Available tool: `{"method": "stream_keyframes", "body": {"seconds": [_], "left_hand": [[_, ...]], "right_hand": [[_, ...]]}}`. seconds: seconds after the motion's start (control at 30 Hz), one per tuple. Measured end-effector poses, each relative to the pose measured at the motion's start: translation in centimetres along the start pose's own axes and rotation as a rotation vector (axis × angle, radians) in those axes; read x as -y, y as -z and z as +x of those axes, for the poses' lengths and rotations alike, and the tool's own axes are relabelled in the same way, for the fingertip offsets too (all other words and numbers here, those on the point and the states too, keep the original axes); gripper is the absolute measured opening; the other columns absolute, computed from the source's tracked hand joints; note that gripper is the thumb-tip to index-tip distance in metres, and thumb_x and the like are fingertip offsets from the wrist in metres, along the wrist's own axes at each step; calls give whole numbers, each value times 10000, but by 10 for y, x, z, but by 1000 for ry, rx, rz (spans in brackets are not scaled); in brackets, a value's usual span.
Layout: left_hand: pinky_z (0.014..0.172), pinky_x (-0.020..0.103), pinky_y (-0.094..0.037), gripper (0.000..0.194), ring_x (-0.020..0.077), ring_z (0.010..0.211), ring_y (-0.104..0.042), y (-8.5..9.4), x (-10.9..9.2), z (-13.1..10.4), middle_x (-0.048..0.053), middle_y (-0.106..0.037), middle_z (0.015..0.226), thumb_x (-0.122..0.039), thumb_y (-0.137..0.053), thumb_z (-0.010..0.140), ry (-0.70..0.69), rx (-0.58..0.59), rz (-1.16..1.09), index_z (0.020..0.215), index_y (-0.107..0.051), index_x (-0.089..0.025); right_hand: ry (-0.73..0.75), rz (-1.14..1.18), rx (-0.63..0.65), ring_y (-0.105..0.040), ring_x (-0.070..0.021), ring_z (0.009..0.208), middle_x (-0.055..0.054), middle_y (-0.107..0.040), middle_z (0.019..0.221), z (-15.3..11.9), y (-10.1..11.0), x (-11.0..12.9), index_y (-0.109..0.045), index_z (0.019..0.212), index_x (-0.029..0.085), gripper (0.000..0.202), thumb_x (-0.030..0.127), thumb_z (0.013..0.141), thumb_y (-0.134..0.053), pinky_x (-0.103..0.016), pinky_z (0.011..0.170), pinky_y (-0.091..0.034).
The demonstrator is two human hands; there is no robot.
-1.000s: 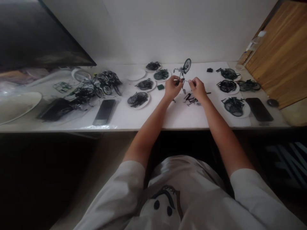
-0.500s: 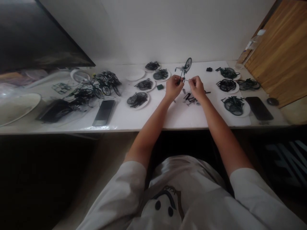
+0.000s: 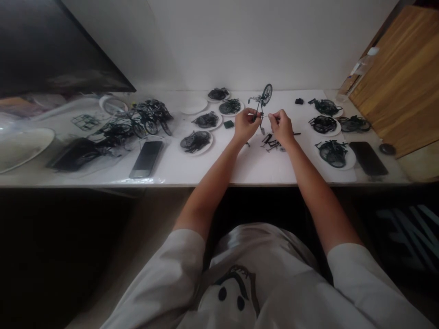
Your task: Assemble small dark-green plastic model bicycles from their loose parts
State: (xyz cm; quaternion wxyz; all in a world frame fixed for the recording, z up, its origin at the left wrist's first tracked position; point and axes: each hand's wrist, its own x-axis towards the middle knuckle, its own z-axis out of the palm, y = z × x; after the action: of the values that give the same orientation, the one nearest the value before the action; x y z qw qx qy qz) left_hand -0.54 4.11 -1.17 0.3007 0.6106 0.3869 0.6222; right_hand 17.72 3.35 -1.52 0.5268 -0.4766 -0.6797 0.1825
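My left hand (image 3: 246, 125) is closed on a small dark model bicycle frame, whose spoked wheel (image 3: 267, 93) sticks up beyond the fingers. Close on its right, my right hand (image 3: 281, 127) pinches a thin, light piece that points at the frame; the piece is too small to name. Dark frame parts (image 3: 271, 142) lie on the white table (image 3: 255, 169), partly hidden by my right hand. Left of my left hand is a small green block (image 3: 228, 124).
Plates of dark bicycle parts stand left (image 3: 205, 149) and right (image 3: 349, 157). Further left are a phone (image 3: 147, 159) and piled model bicycles (image 3: 152, 116). A dark phone (image 3: 368, 158), a round dark object (image 3: 387, 149) and a bottle (image 3: 365, 64) are at the right.
The camera view has shifted slightly. The tips of my right hand's fingers and the thin piece have shifted slightly against the frame, which stays in my left hand.
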Motion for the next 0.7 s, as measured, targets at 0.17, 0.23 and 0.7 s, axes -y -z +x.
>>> {"method": "stream_keyframes", "body": {"seconds": [0.17, 0.23, 0.7], "left_hand": [[557, 222, -411, 266, 82, 569, -553, -3, -6, -3, 4, -696, 730, -233, -887, 843, 54, 2, -14, 887, -626, -209], [539, 221, -382, 259, 77, 551, -526, -4, -9, -5, -4, -681, 706, -233, -881, 847, 52, 1, -8, 883, -626, -211], [509, 216, -331, 281, 67, 527, -483, -5, -11, -3, -28, -661, 681, -255, -887, 830, 51, -52, -9, 851, -609, -222]], "right_hand": [[-27, -7, -29, -526, -183, 540, 69, -467, 567, -1, -1, 3, -448, 881, 309, 735, 1044, 911, -429, -361, 635, -432], [-36, -4, -39, -517, -182, 529, 71, -449, 551, -1, -1, 5, -429, 852, 312, 746, 1056, 905, -409, -362, 627, -436], [-33, 36, -67, -638, -205, 803, 0, -551, 787, 0, -5, 9, -521, 948, 287, 655, 933, 1010, -438, -350, 757, -543]]}}
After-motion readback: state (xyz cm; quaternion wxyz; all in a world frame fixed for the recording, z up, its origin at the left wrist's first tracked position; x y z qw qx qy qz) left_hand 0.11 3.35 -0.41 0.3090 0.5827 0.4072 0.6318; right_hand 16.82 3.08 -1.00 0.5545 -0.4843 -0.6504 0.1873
